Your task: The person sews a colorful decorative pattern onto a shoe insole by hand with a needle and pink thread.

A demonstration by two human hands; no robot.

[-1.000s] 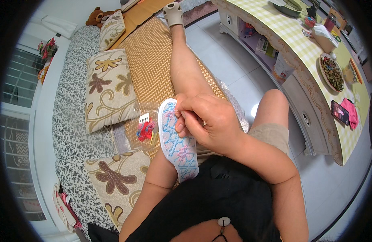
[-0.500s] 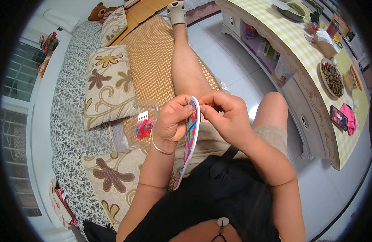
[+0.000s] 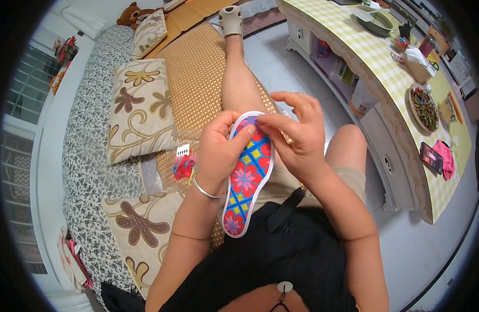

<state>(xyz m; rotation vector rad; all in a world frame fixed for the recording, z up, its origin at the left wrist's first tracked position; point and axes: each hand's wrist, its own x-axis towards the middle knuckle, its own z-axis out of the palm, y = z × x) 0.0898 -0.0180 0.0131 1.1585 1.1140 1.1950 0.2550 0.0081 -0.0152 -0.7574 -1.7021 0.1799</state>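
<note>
An embroidered insole [image 3: 245, 178] with a white border shows its patterned face, red and pink flowers with blue and yellow shapes. My left hand [image 3: 222, 148] grips its upper end, thumb lying on the face and fingers behind. The lower end points toward my black top. At the upper right edge of the insole is my right hand [image 3: 297, 130], thumb and index finger pinched together, the other fingers raised and bent. Whatever sits in that pinch is too small to make out. Left of my left hand lies a clear bag with colourful thread [image 3: 184, 166] and a white card [image 3: 182, 150].
Flower-patterned cushions [image 3: 140, 106] lie on the left of the woven mat [image 3: 192, 73]. To the right, a cabinet with a checked cloth [image 3: 348, 26] carries a plate of food [image 3: 424, 107], a phone [image 3: 431, 157], a pink cloth [image 3: 447, 158] and a tissue box [image 3: 419, 63].
The insole has turned from edge-on to face up toward me. My right hand's outer fingers have lifted and spread, while thumb and index finger stay near the insole's upper edge.
</note>
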